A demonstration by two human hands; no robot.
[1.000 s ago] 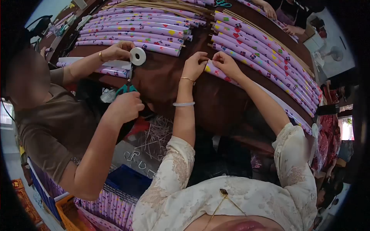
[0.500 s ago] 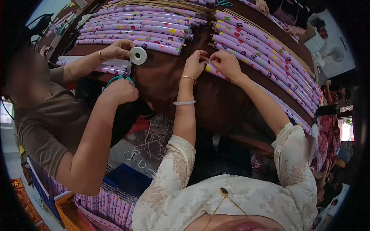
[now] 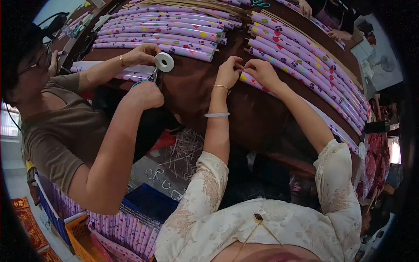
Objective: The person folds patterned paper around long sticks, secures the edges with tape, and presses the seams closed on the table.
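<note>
Left hand [image 3: 230, 71]: fingertips bent together at the left end of a lilac patterned roll [image 3: 254, 83]; cannot tell whether they pinch it
Right hand [image 3: 263, 74]: thumb and fingertips drawn together at that end, grip unclear
Roll: on the brown table [image 3: 187, 83], stretching to the right
White tape [image 3: 170, 62]: in a co-worker's hand [image 3: 146, 54], left, scissors [image 3: 153, 75] just below

The printed rolls [image 3: 281, 64] look smooth and glossy, the brown tabletop [image 3: 187, 87] faintly shiny.
</note>
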